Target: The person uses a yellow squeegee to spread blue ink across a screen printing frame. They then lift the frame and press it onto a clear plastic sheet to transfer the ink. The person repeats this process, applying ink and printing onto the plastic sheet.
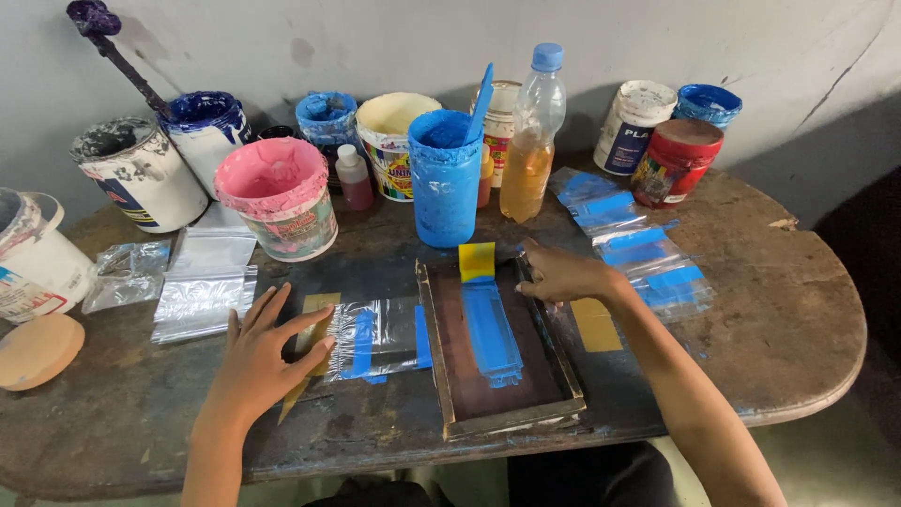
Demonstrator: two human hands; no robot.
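A wooden-framed printing screen (559,370) lies in front of me with a stripe of blue ink (491,333) down its mesh and a yellow squeegee card (477,261) at its far end. My right hand (561,276) rests on the frame's far right corner, fingers curled on its edge. My left hand (266,349) lies flat, fingers spread, on the left end of a clear plastic bag (375,336) with blue printed bars, which sticks out from under the screen's left side.
Several paint tubs stand along the back: pink (279,197), blue (444,178), cream (394,141), white (141,174). A plastic bottle of amber liquid (532,136) is behind the screen. Printed bags (638,246) lie right, blank bags (202,282) left. The table edge (826,376) curves at right.
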